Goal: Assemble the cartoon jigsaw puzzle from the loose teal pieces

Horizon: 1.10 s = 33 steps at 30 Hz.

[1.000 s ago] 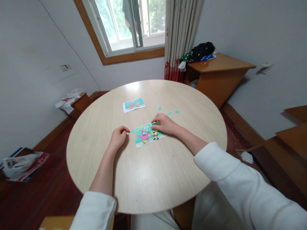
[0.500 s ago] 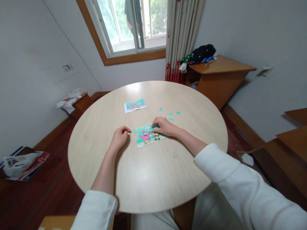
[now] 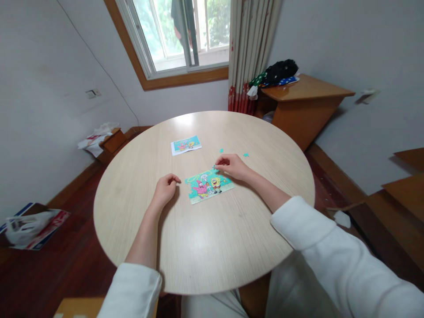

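A mostly assembled jigsaw puzzle (image 3: 206, 187) with cartoon figures lies on the round table (image 3: 198, 247), its upper edge uneven. At that upper edge, the thumb and fingers of my right hand (image 3: 233, 167) are pinched on a small teal puzzle piece (image 3: 214, 167). My left hand (image 3: 166, 189) rests on the table just left of the puzzle, fingers curled in, with nothing visible in them. Beyond my right hand lie two loose teal pieces, one (image 3: 221, 150) to the left and another (image 3: 246, 155) to the right. My right hand covers part of the tabletop.
A reference picture (image 3: 186, 145) with the same cartoon scene lies on the far left part of the table. Behind the table are a window (image 3: 165, 35) and a curtain (image 3: 248, 53). A wooden desk (image 3: 311, 95) with cloths on it stands at the back right.
My right hand has moved from over the puzzle's right part to its upper edge, uncovering the yellow figure. Two loose pieces near it no longer show. My left hand stays in place.
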Each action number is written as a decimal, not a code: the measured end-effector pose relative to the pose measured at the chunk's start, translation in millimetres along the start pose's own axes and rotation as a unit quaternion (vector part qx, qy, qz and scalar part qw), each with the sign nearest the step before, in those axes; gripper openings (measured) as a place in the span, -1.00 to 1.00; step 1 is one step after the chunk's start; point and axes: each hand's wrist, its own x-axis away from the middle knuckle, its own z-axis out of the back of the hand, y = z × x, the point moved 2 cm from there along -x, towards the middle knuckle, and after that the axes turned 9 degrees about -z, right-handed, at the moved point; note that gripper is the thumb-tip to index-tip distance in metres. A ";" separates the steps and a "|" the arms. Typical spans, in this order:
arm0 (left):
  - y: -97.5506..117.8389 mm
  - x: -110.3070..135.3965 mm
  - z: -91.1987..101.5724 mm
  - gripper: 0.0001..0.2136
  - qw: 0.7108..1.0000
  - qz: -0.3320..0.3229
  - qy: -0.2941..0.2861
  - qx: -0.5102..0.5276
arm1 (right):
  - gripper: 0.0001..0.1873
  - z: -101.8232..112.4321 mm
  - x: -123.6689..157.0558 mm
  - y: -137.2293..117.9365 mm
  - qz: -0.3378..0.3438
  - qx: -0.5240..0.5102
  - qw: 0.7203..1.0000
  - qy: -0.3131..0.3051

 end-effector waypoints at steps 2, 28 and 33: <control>0.1 -0.2 0.1 -0.82 1.000 0.001 0.001 0.001 | -0.84 11.0 -4.6 4.7 -0.009 -0.013 0.999 0.048; 0.7 0.1 0.7 -0.81 1.000 0.001 0.000 -0.005 | -0.90 21.8 -5.9 10.6 -0.060 -0.004 0.996 0.072; -0.9 -0.2 1.3 -0.81 1.000 0.004 -0.003 -0.006 | -0.89 17.4 -3.6 10.2 -0.056 0.019 0.998 0.018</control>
